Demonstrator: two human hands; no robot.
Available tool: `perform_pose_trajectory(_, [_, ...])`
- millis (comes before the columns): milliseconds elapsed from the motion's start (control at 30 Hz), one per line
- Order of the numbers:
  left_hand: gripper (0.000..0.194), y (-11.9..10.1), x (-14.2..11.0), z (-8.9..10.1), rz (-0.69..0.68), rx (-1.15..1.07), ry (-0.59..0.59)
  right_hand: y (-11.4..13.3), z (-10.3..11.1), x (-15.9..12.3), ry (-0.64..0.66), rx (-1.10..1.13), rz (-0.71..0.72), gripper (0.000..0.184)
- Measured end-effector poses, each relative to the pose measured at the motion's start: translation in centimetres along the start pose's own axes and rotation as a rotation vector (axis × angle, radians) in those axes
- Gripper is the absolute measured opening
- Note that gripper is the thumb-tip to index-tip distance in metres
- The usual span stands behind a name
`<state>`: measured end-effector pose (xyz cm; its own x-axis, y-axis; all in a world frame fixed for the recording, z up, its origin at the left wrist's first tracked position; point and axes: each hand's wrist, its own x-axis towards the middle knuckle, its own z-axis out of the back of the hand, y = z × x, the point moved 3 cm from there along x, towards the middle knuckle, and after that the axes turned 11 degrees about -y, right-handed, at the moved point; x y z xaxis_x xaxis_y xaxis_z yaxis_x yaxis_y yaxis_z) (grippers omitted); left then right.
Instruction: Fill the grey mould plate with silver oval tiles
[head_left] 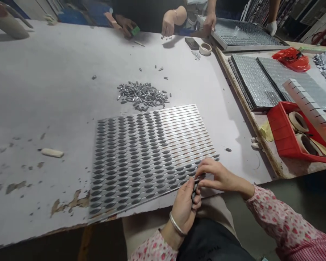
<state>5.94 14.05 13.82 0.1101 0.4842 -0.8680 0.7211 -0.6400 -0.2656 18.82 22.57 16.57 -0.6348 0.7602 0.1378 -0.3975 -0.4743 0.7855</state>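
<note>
A ribbed mould sheet (152, 152) filled with rows of grey oval tiles lies on the white table (43, 101) in front of me. My left hand (185, 206) is closed at the sheet's near right corner, with several dark oval pieces cupped in it. My right hand (216, 175) rests its fingers on that same corner, pinching at one tile on the sheet's edge. A pile of loose grey oval tiles (142, 95) lies just beyond the sheet. One stray oval tile (228, 149) sits to the right of the sheet.
Another table at the right holds stacked mosaic sheets (256, 81), a red tray (285, 139) with tape rolls, and a red bag (292, 58). Other people's hands (168, 23) work at the far edge beside a tape roll (205, 48). A white chalk-like stick (52, 153) lies left.
</note>
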Motion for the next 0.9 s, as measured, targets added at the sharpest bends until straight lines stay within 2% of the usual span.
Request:
perform_pose_trajectory(100, [0.036,-0.2,0.1,0.5,-0.041,-0.021,-0.014,1.5,-1.5,1.2,0.008,0.076,0.026,0.017])
perform_pose_trajectory(233, [0.036,-0.9,-0.2,1.2,-0.075,-0.096,0.014,0.3,-1.4,3.3,-0.030,0.047,-0.016,0.013])
perform_pose_trajectory(300, [0.038,-1.3,-0.5,1.6,-0.088,-0.100,0.010,-0.7,-1.2,4.5,-0.010,-0.112,0.028,0.010])
perform_pose_trajectory(433, [0.032,-1.6,-1.0,1.9,-0.066,-0.095,-0.030,-1.7,-2.0,6.6,0.174,-0.538,0.205,0.014])
perform_pose_trajectory(500, [0.032,-1.5,-1.2,2.0,-0.038,-0.115,-0.042,-1.9,-2.6,7.2,0.233,-0.611,0.251,0.014])
perform_pose_trajectory(567, [0.033,-1.3,-1.2,2.2,-0.033,-0.134,-0.056,-2.3,-2.9,7.5,0.218,-0.569,0.228,0.009])
perform_pose_trajectory(733, [0.034,-0.8,-0.9,2.6,-0.031,-0.132,-0.065,-3.9,-2.3,7.2,0.062,-0.317,0.034,0.005])
perform_pose_trajectory(900, [0.034,-0.9,-0.9,2.5,-0.040,-0.150,-0.090,-3.5,-2.3,6.4,0.095,-0.121,0.042,0.011])
